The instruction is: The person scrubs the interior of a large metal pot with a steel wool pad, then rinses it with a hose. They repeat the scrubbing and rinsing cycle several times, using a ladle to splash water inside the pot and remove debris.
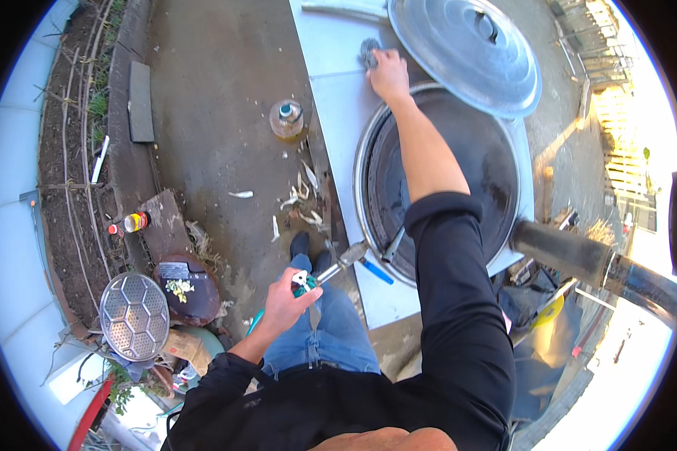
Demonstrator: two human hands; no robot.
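Note:
My left hand (288, 301) is shut around the green-and-white grip of a hose spray wand (334, 272), whose metal tip points at the near rim of a large dark wok (488, 169). A green hose trails below that hand. Across the wok reaches my right arm, and my right hand (391, 78) grips a steel wool scrubber (369, 52) on the pale metal stove top (338, 107). A big aluminium lid (457, 56) leans over the wok's far edge. Near the wok's front rim lie a blue handle (377, 271) and a grey metal utensil end (394, 246).
A stovepipe (564, 248) juts out at right. On the ground stand a plastic bottle with liquid (286, 120) and scattered pale husk-like scraps (302, 189). At left are a cleaver (175, 270) with chopped food on a round board (203, 301), a perforated steamer tray (135, 317) and a jar (137, 221).

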